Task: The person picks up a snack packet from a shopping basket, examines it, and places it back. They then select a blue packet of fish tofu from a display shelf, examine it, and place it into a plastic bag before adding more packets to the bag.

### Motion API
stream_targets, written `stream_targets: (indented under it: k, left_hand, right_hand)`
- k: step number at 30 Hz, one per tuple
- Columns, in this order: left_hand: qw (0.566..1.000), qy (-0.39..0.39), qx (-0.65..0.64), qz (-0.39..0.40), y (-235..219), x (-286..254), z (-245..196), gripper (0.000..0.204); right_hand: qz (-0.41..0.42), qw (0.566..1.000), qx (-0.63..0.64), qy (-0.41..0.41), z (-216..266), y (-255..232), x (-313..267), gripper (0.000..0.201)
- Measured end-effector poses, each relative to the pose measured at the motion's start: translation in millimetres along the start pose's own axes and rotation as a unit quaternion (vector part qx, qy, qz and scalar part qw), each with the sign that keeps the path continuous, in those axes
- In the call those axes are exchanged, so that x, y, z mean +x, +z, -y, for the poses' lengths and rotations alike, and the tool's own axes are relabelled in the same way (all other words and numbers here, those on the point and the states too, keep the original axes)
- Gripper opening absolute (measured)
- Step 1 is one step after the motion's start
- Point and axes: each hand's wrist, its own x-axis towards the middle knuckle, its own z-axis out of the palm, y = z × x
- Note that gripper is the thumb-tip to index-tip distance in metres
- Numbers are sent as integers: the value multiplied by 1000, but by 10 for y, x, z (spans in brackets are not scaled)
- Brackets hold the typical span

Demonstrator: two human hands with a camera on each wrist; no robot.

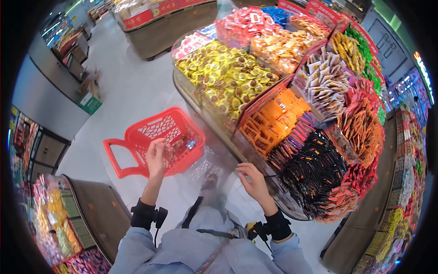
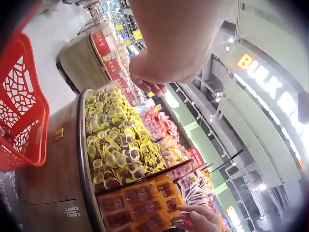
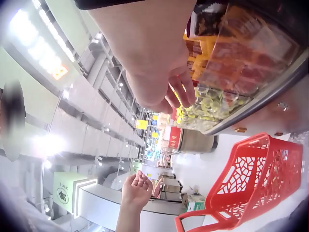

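Note:
My left hand point(image 1: 157, 157) hovers over the red shopping basket point(image 1: 187, 164), overlapping its near side in the head view. Its fingers are loosely bent, and the right wrist view shows nothing in them. Small wrapped packets point(image 1: 190, 144) lie inside the basket, which stands on the floor. Close to the display's edge, my right hand point(image 1: 254, 185) hangs in the air with relaxed fingers, holding nothing. Nearest to it are orange packets point(image 1: 269, 123) and black packets point(image 1: 312, 164) in the bulk display. Yellow-wrapped round sweets point(image 1: 223, 77) fill the compartment beyond.
Clear dividers and a raised rim point(image 1: 200, 114) edge the curved display. Another counter point(image 1: 169, 32) stands across the aisle. A shelf of bagged goods point(image 1: 57, 214) is at lower left, and more stocked shelves point(image 1: 404, 182) line the right. Cardboard boxes point(image 1: 90, 93) sit by the left wall.

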Motion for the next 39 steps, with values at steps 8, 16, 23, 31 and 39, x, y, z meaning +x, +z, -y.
stream_targets:
  k: [8, 16, 23, 31, 39]
  left_hand:
    - [992, 13, 13, -128, -946, -193, -36, 19]
    - [976, -33, -5, -213, -1800, 183, 196, 20]
    - [963, -140, -90, -211, -2099, 999, 541, 19]
    - [942, -255, -130, -175, -1987, 1536, 910, 15]
    - [923, -300, -138, -196, -1945, 1612, 1139, 16]
  right_hand:
    - [93, 994, 52, -28, 123, 730, 572, 16]
    - [198, 979, 51, -21, 109, 1901, 1334, 16]
    - [259, 966, -14, 10, -265, 2879, 1760, 17]
    - [277, 958, -26, 68, -549, 3386, 2066, 18]
    - [296, 948, -39, 112, -808, 3403, 2178, 17]
